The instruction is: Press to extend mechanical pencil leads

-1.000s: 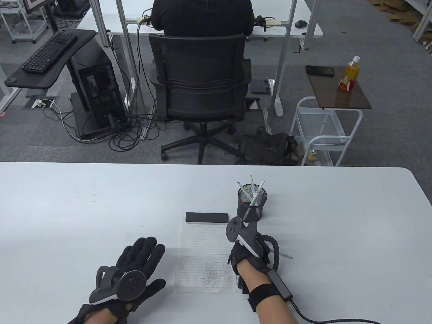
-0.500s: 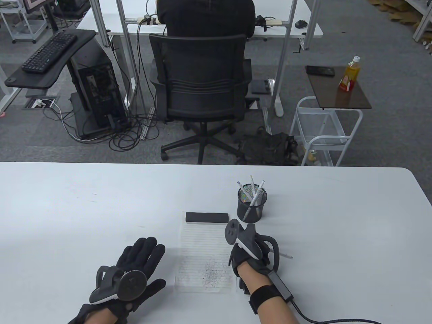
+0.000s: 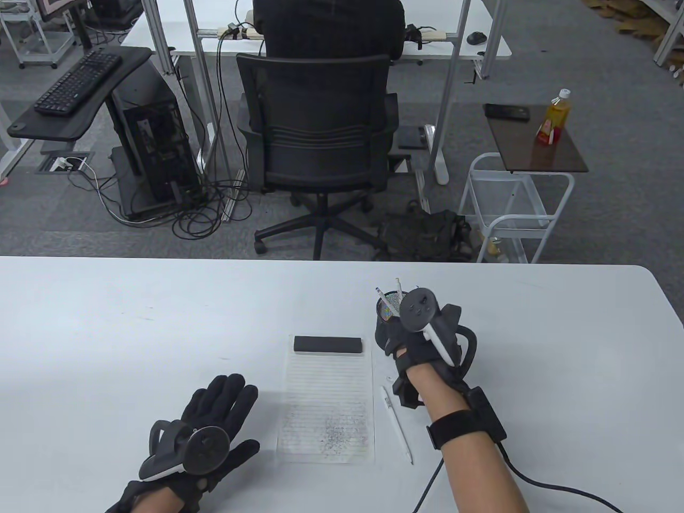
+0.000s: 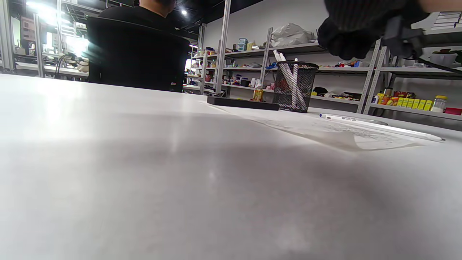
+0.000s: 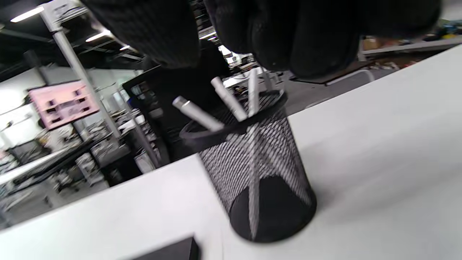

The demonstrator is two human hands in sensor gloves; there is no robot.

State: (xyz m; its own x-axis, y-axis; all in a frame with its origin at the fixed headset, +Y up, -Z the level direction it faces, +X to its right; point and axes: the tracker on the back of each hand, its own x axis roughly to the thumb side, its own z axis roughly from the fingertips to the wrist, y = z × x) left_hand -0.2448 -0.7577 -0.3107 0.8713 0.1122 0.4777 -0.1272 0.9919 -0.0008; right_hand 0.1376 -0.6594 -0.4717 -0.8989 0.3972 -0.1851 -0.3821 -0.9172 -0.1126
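A white mechanical pencil [image 3: 396, 425] lies loose on the table just right of the lined paper [image 3: 328, 395]; it also shows in the left wrist view [image 4: 379, 126]. A black mesh pencil cup [image 3: 386, 320] holds three white pencils [image 5: 196, 113]. My right hand [image 3: 398, 334] hovers over the cup's right side, its fingers [image 5: 306, 36] curled just above the pencil tops and holding nothing. My left hand [image 3: 230, 414] rests flat on the table left of the paper, fingers spread, empty.
A black rectangular block [image 3: 327, 344] lies across the paper's top edge. Scribble marks darken the paper's lower part [image 3: 334, 433]. A cable runs from my right wrist [image 3: 534, 483] off the near edge. The table's far edge [image 3: 320, 260] lies beyond the cup.
My right hand has let go of the pencil, which now lies right of the paper, and has moved up and away to the pencil cup. My left hand has stayed put.
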